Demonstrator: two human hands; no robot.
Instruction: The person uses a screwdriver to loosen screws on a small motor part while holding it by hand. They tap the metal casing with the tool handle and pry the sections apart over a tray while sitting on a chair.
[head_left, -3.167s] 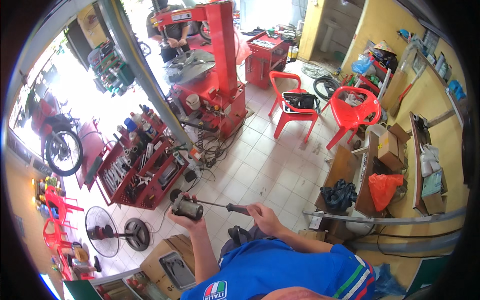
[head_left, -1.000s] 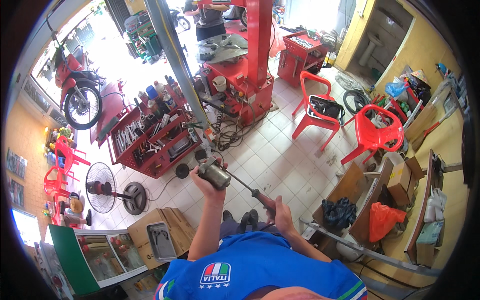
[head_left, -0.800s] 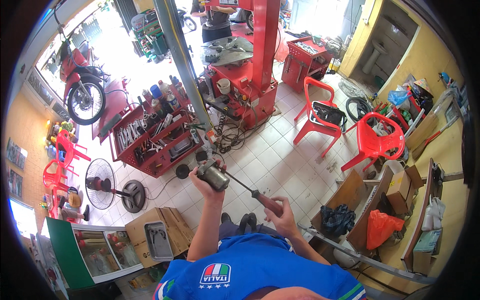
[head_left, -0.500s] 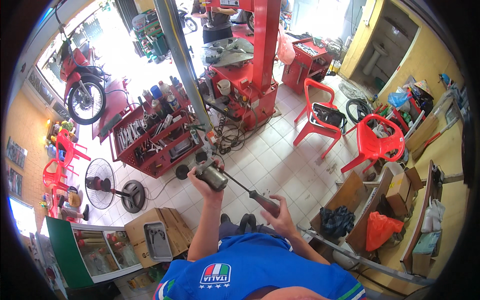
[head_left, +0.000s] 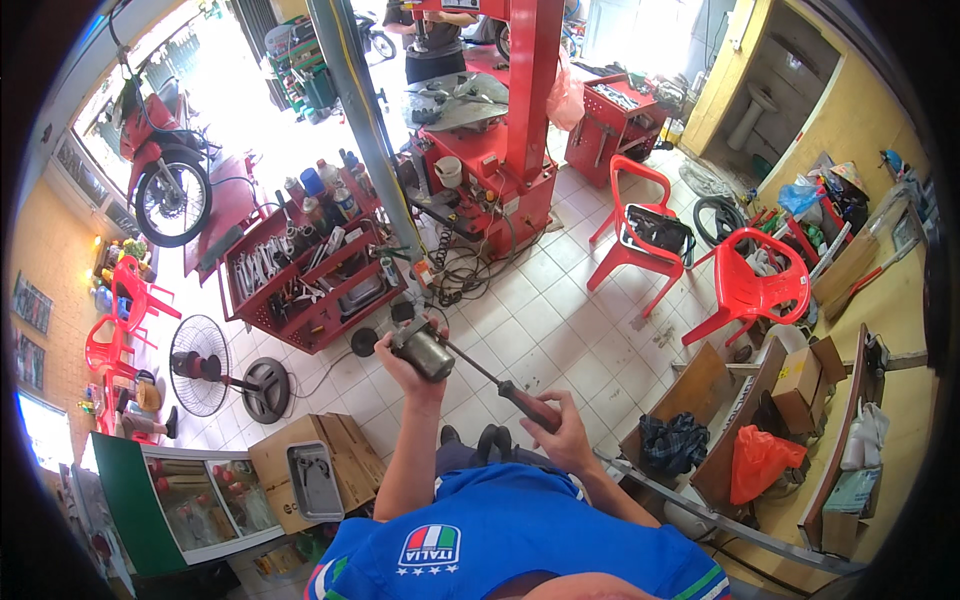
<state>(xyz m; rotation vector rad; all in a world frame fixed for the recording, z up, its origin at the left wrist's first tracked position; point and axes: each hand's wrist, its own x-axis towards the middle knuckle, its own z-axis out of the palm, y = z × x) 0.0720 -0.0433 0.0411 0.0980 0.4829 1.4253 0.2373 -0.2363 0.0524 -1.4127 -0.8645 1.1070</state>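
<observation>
While right fingers (head_left: 566,404) pinch it, the screwdriver (head_left: 523,401) slants.

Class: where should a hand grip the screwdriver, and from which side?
Probably best by the thick handle, from the side of the right hand: its butt points there, while the thin shaft slopes up-left toward the metal cylinder in the left hand.

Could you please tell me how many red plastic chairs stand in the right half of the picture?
2: the left chair, bearing a black item, and the right chair, close beside it. No others are visible there.
</observation>
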